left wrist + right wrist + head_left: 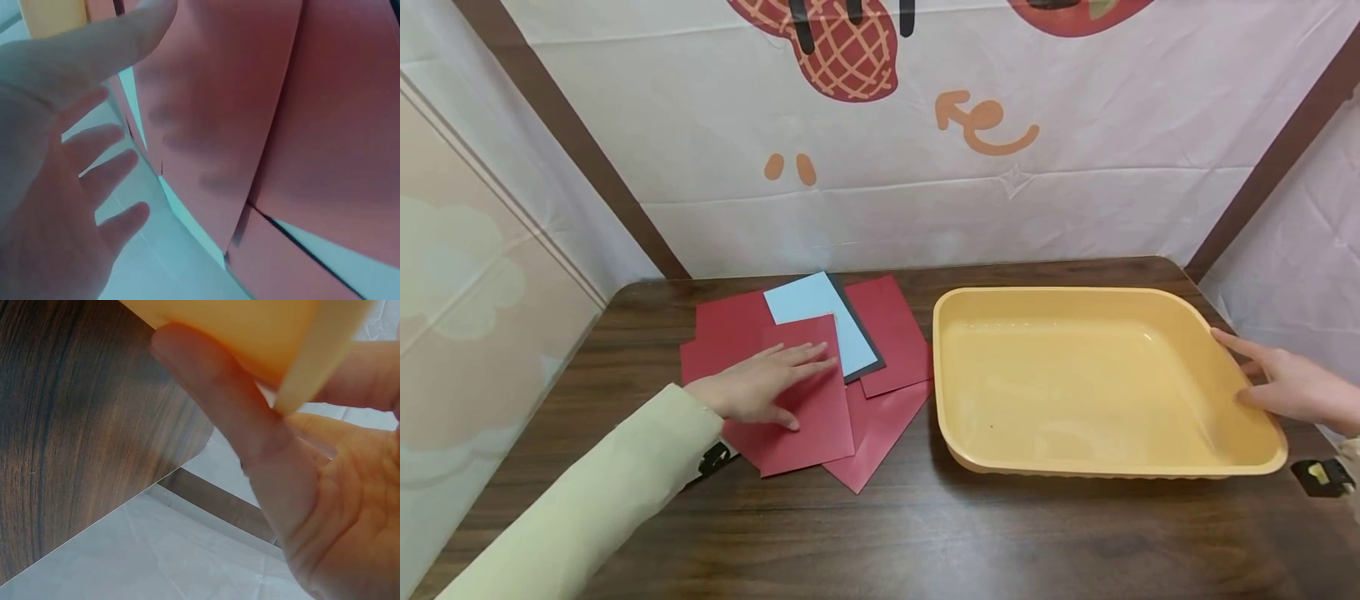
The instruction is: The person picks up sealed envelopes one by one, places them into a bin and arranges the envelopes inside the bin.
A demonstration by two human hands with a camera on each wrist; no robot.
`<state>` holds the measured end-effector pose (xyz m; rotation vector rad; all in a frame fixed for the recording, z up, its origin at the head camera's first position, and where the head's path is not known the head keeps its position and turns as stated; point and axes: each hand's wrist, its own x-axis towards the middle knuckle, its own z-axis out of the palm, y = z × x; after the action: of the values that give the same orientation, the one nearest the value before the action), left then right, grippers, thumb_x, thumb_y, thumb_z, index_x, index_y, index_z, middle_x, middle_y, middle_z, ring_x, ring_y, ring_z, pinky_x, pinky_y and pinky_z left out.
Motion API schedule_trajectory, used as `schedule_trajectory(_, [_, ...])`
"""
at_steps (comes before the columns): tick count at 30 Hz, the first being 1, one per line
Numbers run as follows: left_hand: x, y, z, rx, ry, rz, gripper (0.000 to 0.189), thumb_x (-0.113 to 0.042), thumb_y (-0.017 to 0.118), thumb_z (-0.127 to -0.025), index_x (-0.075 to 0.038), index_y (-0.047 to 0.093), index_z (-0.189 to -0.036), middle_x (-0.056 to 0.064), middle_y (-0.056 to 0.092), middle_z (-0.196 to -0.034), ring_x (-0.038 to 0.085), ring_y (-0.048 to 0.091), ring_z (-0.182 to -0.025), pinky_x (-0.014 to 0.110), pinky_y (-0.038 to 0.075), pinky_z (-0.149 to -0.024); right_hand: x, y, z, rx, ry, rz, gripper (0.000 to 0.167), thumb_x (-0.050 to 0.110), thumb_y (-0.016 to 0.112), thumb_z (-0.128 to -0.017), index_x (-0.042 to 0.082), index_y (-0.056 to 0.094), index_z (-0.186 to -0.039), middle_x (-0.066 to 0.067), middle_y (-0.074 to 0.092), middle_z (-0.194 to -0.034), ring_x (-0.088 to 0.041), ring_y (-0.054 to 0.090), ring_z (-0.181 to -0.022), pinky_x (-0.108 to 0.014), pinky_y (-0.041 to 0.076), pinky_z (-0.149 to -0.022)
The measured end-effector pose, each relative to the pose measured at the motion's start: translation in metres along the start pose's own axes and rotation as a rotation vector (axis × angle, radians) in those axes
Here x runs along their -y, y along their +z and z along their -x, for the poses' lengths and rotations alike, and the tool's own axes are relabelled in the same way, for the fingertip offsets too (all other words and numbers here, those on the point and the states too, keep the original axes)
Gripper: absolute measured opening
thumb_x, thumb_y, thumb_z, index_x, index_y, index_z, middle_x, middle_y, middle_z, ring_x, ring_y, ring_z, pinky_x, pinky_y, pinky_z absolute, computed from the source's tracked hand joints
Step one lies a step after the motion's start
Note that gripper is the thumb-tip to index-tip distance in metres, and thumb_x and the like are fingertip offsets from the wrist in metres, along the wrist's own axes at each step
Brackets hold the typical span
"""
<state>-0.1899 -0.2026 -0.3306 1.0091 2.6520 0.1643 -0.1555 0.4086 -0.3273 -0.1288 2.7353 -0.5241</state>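
Several flat red cards point(805, 417) lie overlapping in a loose pile on the left of the table, with a light blue card point(801, 300) with a dark edge among them. Over the top red card is my left hand point(756, 387), palm down, fingers spread and straight. In the left wrist view, soft finger shadows fall on that card point(212, 94). On the right stands a yellow plastic tray point(1060, 400) with raised walls and nothing in it. My right hand point(1296, 387) holds its right rim, the thumb point(219, 394) on one side and fingers on the other.
The dark wood-grain table point(880, 542) runs back to a white printed cloth point(1075, 208), with another cloth wall point(475, 250) along the left. A thin dark-edged item point(711, 462) pokes out below the cards, partly behind the left sleeve.
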Motion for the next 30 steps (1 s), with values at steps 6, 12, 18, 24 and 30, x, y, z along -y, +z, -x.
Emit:
schedule_trajectory(6, [0.001,0.007,-0.001,0.062,-0.055,0.045,0.093,-0.025,0.082,-0.074,-0.014,0.031,-0.150,0.014,0.026,-0.157,0.038,0.023,-0.143,0.055,0.029,-0.111,0.001,0.000,0.001,0.003,-0.001,-0.006,0.089,-0.003,0.059,-0.081,-0.015,-0.004,-0.143,-0.046,0.053,-0.106,-0.031,0.067,-0.077,-0.032,0.051,-0.055])
schedule_trajectory(12, [0.004,0.014,-0.001,0.066,-0.115,0.071,0.092,-0.030,0.082,-0.074,-0.018,0.033,-0.150,0.012,0.026,-0.157,0.039,0.026,-0.141,0.052,0.044,-0.100,0.001,0.001,0.001,-0.001,-0.001,-0.009,0.088,-0.004,0.059,-0.081,-0.015,-0.003,-0.143,-0.046,0.053,-0.106,-0.029,0.067,-0.075,-0.032,0.051,-0.054])
schedule_trajectory(18, [0.004,0.017,0.002,0.042,-0.122,0.094,0.091,-0.035,0.081,-0.074,-0.017,0.034,-0.150,0.014,0.028,-0.156,0.039,0.028,-0.140,0.050,0.047,-0.097,0.000,0.000,0.000,-0.020,-0.006,0.023,0.089,-0.003,0.060,-0.079,-0.016,0.000,-0.143,-0.046,0.053,-0.107,-0.036,0.067,-0.079,-0.032,0.051,-0.055])
schedule_trajectory(24, [0.001,0.024,0.003,-0.010,-0.138,0.059,0.090,-0.043,0.079,-0.075,-0.013,0.036,-0.148,0.017,0.032,-0.153,0.040,0.033,-0.137,0.052,0.045,-0.099,0.000,0.000,0.000,-0.026,-0.005,0.028,0.089,-0.003,0.060,-0.079,-0.015,0.000,-0.143,-0.047,0.052,-0.107,-0.035,0.067,-0.078,-0.031,0.050,-0.054])
schedule_trajectory(30, [-0.006,0.034,0.006,-0.063,-0.177,0.039,0.089,-0.049,0.075,-0.077,-0.012,0.036,-0.148,0.019,0.033,-0.152,0.042,0.035,-0.135,0.052,0.046,-0.098,0.001,0.001,0.001,-0.027,-0.001,0.029,0.090,-0.002,0.061,-0.078,-0.015,0.000,-0.143,-0.046,0.053,-0.106,-0.034,0.066,-0.077,-0.032,0.050,-0.054])
